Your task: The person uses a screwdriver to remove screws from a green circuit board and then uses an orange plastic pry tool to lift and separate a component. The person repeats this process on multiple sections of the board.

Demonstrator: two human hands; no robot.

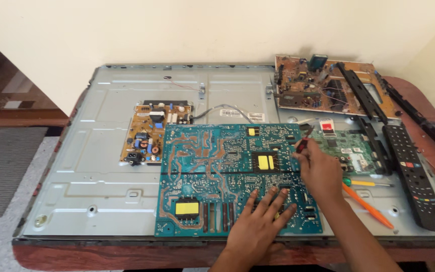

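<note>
The large teal-green printed circuit board (227,176), solder side up with two yellow patches, lies flat on the grey metal back panel (101,166) covering the worktop. It looks light, stiff and thin, but fragile at its traces and joints; by judgement it is best held at its bare edges. The left hand (260,226) presses flat on its near edge, fingers spread. The right hand (320,171) is clamped on a small red-handled tool (302,145) at the board's right edge.

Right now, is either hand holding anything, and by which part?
The right hand grips a small red-and-black tool by its lower end. The left hand holds nothing; it lies flat on the teal circuit board.
</note>
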